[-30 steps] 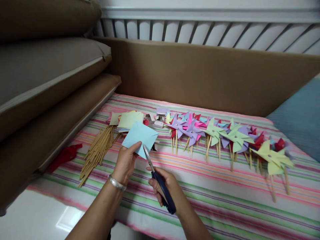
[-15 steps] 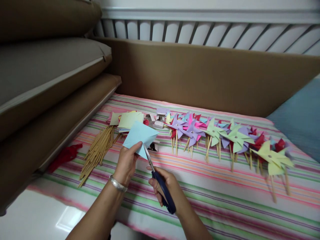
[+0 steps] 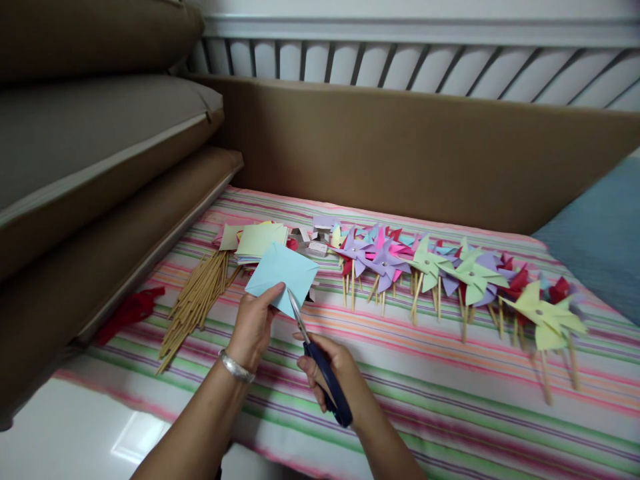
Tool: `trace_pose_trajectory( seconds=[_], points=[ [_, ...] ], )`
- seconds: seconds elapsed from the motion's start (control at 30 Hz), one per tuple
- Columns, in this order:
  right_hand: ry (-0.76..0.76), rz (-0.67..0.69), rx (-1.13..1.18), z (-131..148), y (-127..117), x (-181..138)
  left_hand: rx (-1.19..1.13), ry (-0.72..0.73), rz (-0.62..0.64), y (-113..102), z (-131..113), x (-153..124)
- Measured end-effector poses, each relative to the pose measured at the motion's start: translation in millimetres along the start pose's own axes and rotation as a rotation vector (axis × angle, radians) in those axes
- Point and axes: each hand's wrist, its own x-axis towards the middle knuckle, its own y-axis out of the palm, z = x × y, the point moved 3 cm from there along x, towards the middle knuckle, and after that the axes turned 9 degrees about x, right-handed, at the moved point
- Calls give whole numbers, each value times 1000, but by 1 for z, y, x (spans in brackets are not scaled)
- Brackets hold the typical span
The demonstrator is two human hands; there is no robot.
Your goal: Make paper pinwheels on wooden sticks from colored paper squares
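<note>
A light blue square of paper (image 3: pixel 285 270) is pinched at its near left side by my left hand (image 3: pixel 255 323), thumb on top. My right hand (image 3: pixel 330 373) is closed round the dark blue handles of a pair of scissors (image 3: pixel 325 383). The scissor blades reach up to the paper's near corner, beside my left thumb. Slits run in from some of the paper's corners. Just behind the sheet lies a stack of pale green and other coloured paper squares (image 3: pixel 261 241).
Left of my hands lies a pile of thin wooden sticks (image 3: pixel 197 300), with red scraps (image 3: pixel 133 313) beside it. Several paper pinwheels (image 3: pixel 473 273) on sticks lie to the right. Small open boxes (image 3: pixel 317 243) sit behind. Brown cushions (image 3: pixel 165 220) rise at the left.
The blue paper lies flatter now, its near right part no longer bent along the cut. Both hands and the scissors have stayed almost in place.
</note>
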Motion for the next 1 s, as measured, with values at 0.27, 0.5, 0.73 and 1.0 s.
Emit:
trace_pose_trajectory(
  seconds=[0.27,0.5,0.73,1.0],
  points=[
    [-13,-4,9,1,1,1,-18,5,-4,1,2,0],
    [11,-32,2,-2,1,3,-20,5,-11,2,0,-1],
    [-5,-31,12,-4,2,4,-26,3,-15,2,1,-1],
    [-11,-35,-13,-2,3,3,-50,0,-12,1,1,-1]
  ],
)
